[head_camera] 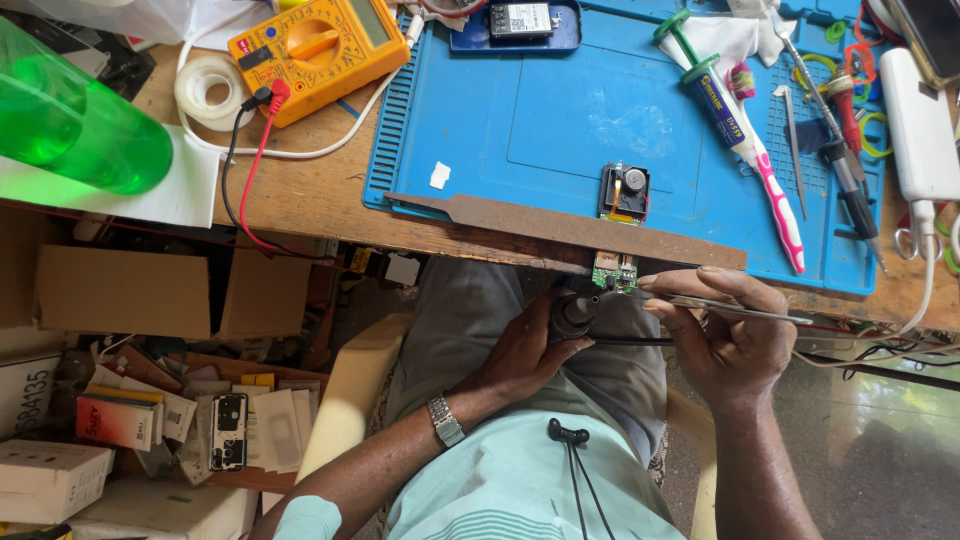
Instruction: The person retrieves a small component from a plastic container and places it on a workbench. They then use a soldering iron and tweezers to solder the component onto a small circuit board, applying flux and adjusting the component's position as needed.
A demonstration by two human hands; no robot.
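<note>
Looks like the person is mid-rework on a small green circuit board (614,271) at the tabletop (300,200) edge. Left hand (530,350) is wrapped around a dark round tool (574,313) just below the board. Right hand (725,335) pinches slim tweezers (735,311), tips toward the board. Judging by this, the next move calls for a steady, tiny nudge.
</note>
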